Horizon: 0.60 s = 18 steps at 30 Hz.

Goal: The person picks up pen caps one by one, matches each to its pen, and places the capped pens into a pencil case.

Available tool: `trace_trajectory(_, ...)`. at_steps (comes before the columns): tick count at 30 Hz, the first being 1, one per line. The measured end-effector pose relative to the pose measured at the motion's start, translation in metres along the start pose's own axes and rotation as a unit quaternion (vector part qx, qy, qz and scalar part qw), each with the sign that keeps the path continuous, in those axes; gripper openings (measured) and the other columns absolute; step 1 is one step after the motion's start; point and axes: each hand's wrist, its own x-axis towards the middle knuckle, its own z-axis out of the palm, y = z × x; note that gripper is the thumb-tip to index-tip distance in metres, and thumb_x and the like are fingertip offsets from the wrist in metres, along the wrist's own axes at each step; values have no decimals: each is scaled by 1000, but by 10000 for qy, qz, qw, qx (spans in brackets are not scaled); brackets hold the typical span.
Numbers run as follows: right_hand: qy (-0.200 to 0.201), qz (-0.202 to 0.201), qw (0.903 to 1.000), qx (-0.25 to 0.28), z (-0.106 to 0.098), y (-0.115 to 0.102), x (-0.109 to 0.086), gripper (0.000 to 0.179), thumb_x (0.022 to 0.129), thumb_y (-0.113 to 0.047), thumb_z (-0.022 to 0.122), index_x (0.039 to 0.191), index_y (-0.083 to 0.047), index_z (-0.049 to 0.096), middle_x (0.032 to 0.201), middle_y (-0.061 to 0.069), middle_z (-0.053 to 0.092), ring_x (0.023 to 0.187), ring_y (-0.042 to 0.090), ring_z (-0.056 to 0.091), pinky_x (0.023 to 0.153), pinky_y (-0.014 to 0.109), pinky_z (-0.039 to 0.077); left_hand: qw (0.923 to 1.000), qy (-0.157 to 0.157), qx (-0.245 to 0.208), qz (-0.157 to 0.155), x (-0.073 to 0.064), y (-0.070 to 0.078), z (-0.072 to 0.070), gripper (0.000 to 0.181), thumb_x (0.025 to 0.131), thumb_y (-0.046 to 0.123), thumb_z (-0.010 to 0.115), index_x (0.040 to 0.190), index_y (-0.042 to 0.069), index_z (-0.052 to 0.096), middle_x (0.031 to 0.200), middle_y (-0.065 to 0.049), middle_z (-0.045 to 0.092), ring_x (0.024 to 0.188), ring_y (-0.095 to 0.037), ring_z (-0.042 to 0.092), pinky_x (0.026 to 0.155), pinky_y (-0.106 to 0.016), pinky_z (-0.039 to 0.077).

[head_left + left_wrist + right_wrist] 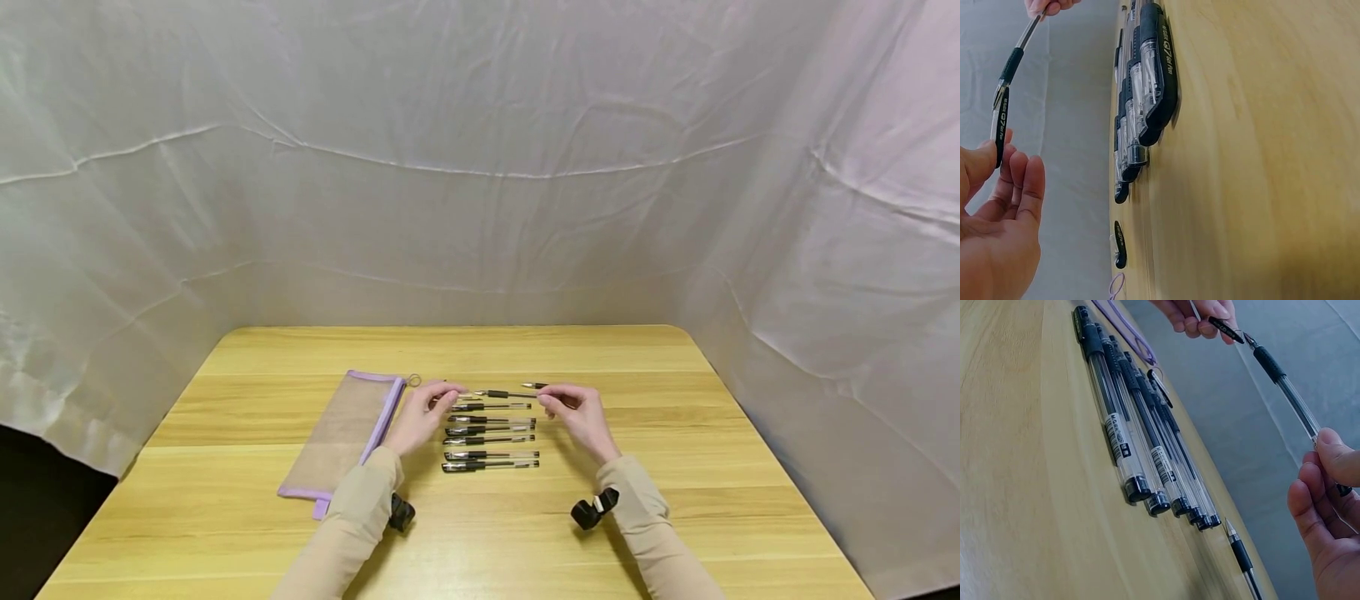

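My left hand [423, 415] pinches a black-and-clear pen cap [1001, 128] between thumb and fingers. In my right hand [579, 417], the thumb and fingers grip the rear of an uncapped gel pen [1288, 394]. Its tip points left, right at the cap's mouth, and both are held above the table. Below the hands, several capped gel pens [480, 467] lie in a rough column with their caps to the left. A second uncapped pen [1242, 556] lies past the column near my right hand. Another loose cap [1120, 244] rests on the wood on the left side.
A mesh zip pouch [337, 437] with purple edging lies flat left of the pens, partly behind my left forearm. Its ring pull [413, 380] sticks out at the top corner. Grey cloth [480, 208] hangs around the wooden table [675, 533].
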Motion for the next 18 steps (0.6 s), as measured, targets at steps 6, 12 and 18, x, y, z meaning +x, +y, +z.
trace_trajectory(6,-69,42,10000,-48,2,-3,0,21,91,-7,72,106,7,73,76,3,69,68,19,64,63,31,58,9999,-77,125,75,0,0,0,24,103,13,55,120,8,72,114,-11,71,97,-26,65,82,-23,52)
trace_trajectory(12,-61,49,10000,-57,2,-3,0,20,92,-8,72,106,7,73,78,12,70,68,17,64,64,31,58,9997,-21,148,184,-1,-1,-1,23,102,13,57,118,8,73,113,-12,71,96,-23,65,83,-24,53)
trace_trajectory(18,38,91,9999,-28,1,-2,0,21,91,-6,72,106,8,73,75,-7,69,67,17,63,64,31,59,10000,56,18,19,-1,-1,-2,25,103,13,55,121,6,71,115,-14,71,101,-32,66,84,-27,52)
